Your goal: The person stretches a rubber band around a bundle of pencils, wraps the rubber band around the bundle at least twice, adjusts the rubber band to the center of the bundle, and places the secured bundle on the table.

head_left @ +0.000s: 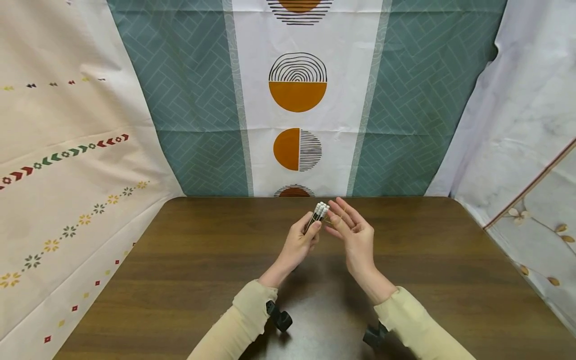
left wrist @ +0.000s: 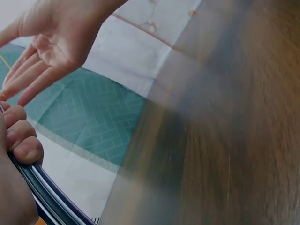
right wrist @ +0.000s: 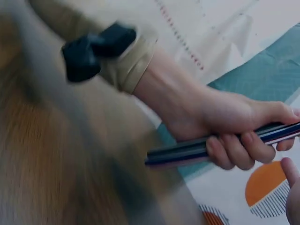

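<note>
While your left hand (head_left: 300, 241) clamps the pencil bundle (head_left: 317, 215) above the bench (head_left: 180, 260), your right hand (head_left: 353, 231) hovers just beside it, fingers spread, holding nothing.

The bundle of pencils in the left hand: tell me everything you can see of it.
The bundle of pencils is a handful of thin, dark sticks with white tips, probably erasers, pointing up and away from the person. The right wrist view shows dark shafts with a blue and a pale stripe, lying side by side. The left hand grips it around the middle, fingers curled round it, above the wooden table. The right hand is open just beside the tips; contact cannot be told.
</note>
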The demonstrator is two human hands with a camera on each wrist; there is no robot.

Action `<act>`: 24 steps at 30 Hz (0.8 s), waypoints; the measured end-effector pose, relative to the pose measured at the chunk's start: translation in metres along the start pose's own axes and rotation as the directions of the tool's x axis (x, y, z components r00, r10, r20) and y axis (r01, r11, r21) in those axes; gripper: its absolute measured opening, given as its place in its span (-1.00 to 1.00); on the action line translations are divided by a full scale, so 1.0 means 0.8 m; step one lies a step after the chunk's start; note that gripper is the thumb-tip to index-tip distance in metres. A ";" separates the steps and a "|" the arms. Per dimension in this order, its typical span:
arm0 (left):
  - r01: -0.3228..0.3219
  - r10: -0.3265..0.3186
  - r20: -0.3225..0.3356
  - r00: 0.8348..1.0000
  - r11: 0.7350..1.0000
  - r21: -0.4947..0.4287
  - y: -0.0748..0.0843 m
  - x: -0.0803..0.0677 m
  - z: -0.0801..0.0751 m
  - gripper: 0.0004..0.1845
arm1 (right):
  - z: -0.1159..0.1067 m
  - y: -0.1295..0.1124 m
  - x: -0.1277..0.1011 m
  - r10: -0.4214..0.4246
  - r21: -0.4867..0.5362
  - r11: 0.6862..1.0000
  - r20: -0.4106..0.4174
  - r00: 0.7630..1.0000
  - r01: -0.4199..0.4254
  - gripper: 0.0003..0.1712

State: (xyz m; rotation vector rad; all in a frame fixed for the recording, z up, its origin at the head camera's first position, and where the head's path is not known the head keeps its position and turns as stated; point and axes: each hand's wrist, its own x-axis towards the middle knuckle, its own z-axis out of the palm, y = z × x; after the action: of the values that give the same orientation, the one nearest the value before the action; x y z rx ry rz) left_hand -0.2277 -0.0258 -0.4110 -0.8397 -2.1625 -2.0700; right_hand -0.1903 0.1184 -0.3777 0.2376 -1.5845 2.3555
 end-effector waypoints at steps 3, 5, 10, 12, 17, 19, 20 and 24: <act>-0.010 0.008 0.027 1.000 0.998 0.060 -0.002 0.000 -0.004 -0.71 | -0.006 0.002 0.000 -0.006 -0.084 0.996 0.072 0.997 0.012 -0.42; -0.025 0.021 0.045 0.999 0.995 0.100 -0.004 -0.001 -0.007 -0.70 | -0.009 0.002 0.000 -0.019 -0.162 0.986 0.114 0.993 0.037 -0.38; -0.073 0.057 0.095 0.994 0.980 0.183 -0.007 -0.001 -0.013 -0.59 | -0.015 0.004 0.003 -0.084 -0.362 0.921 0.174 0.981 0.143 -0.34; -0.086 0.064 0.108 0.992 0.972 0.218 -0.007 -0.001 -0.015 -0.55 | -0.016 0.005 0.004 -0.107 -0.392 0.903 0.187 0.977 0.174 -0.36; -0.131 0.074 0.159 0.984 0.915 0.381 -0.004 -0.001 -0.017 -0.66 | -0.019 0.006 0.005 -0.151 -0.407 0.887 0.190 0.970 0.217 -0.44; -0.165 0.087 0.188 0.978 0.875 0.456 -0.002 -0.001 -0.018 -0.72 | -0.019 0.006 0.005 -0.156 -0.413 0.884 0.183 0.971 0.220 -0.48; -0.182 0.094 0.200 0.975 0.854 0.488 0.000 -0.002 -0.019 -0.76 | -0.019 0.006 0.004 -0.155 -0.416 0.883 0.177 0.972 0.217 -0.49; -0.246 0.119 0.245 0.962 0.764 0.596 0.007 -0.004 -0.021 -0.81 | -0.019 0.006 0.003 -0.144 -0.421 0.886 0.146 0.979 0.193 -0.59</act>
State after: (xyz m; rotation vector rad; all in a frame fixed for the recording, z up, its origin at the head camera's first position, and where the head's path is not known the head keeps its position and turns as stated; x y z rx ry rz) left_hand -0.2286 -0.0429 -0.4048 -1.1202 -2.4925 -1.0790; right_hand -0.1942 0.1313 -0.3873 0.3939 -2.0015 1.8267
